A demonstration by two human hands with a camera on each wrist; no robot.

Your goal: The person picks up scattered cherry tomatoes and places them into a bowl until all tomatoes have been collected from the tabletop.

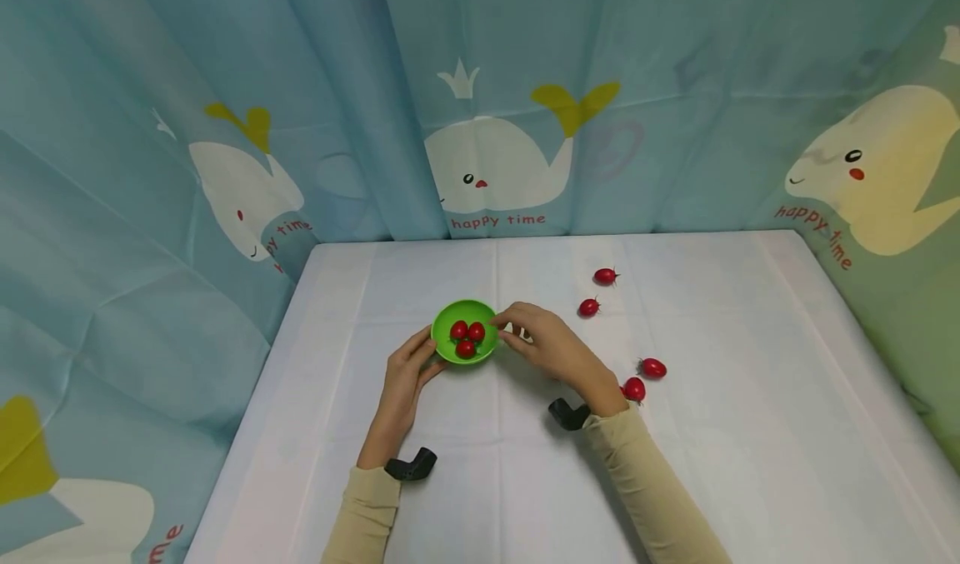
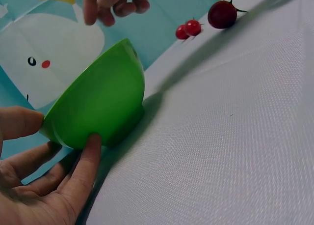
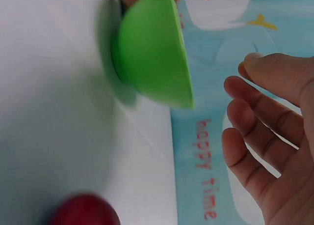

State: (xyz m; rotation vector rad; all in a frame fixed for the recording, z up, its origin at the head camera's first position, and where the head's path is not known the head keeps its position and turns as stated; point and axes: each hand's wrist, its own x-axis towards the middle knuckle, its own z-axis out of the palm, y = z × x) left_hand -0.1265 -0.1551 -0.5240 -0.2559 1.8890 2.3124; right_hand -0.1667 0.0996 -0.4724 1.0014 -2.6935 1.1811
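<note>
A small green bowl [image 1: 467, 354] stands on the white table with three red cherry tomatoes [image 1: 466, 349] inside. My left hand [image 1: 402, 379] holds the bowl from its left side; in the left wrist view the thumb lies at the rim and the fingers [image 2: 88, 161] press its lower wall. My right hand [image 1: 551, 343] is raised beside the bowl's right rim. Its fingers [image 3: 245, 114] are loosely bent with nothing between them, apart from the bowl in the right wrist view. The tomatoes in the bowl are hidden from both wrist views.
Two cherry tomatoes [image 1: 605, 277] lie toward the back right of the table [image 1: 750, 431]. More tomatoes [image 1: 652, 368] lie beside my right wrist, one partly hidden by it. A blue curtain [image 1: 337, 89] with whale prints hangs behind the table and along its left side.
</note>
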